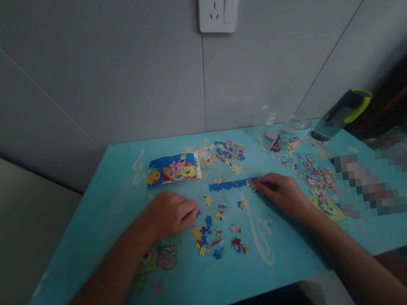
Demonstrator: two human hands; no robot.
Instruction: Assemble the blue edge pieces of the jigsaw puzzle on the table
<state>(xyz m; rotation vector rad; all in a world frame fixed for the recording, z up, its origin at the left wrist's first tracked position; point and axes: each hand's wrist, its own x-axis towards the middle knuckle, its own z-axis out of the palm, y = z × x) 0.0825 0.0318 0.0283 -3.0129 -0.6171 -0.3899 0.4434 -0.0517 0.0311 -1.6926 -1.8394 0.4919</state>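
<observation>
A narrow row of joined blue jigsaw pieces [227, 185] lies across the middle of the table. At its right end, my right hand [279, 191] has its fingers closed on a yellowish jigsaw piece [252, 186]. Whether that piece is locked into the row I cannot tell. My left hand [170, 213] is pinched just left of the loose pieces, with a small blue jigsaw piece [198, 213] showing at its fingertips. Between and below the hands lie several loose jigsaw pieces [207, 232]. One separate blue and yellow piece [241, 204] rests under the row.
A cartoon picture card [174, 168] lies behind my left hand. Beyond the row sits a heap of pieces [230, 150], with another scattered pile [316, 177] to the right. A clear plastic container [292, 135] and a dark bottle [338, 116] are at the back right, near the wall.
</observation>
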